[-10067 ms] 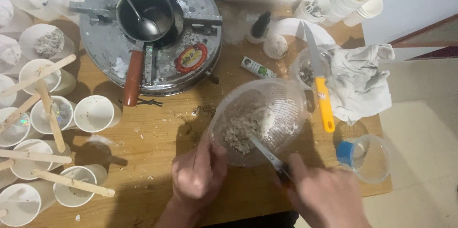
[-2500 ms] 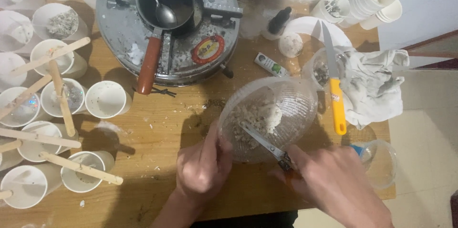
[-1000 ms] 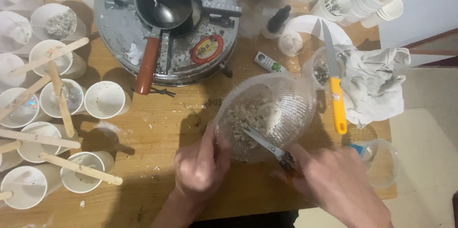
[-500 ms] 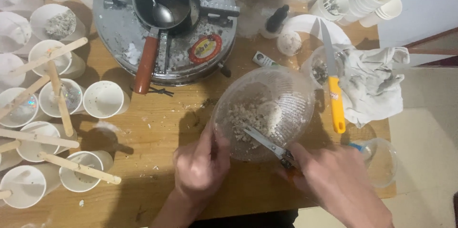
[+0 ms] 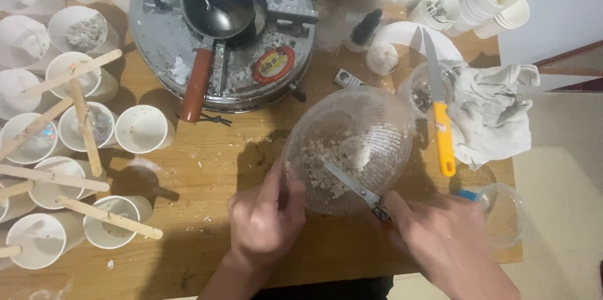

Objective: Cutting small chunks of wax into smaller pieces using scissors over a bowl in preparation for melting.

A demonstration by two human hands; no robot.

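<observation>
Two bare hands, the left hand (image 5: 265, 221) and right hand (image 5: 447, 243), show no gloves, rings or sleeves.

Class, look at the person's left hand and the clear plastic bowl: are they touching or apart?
Touching. In the head view the left hand presses its fingers against the near rim of the clear plastic bowl, with no gap between them.

bare table (image 5: 207, 168) between cups (image 5: 141, 129) and bowl (image 5: 348, 149)
</observation>
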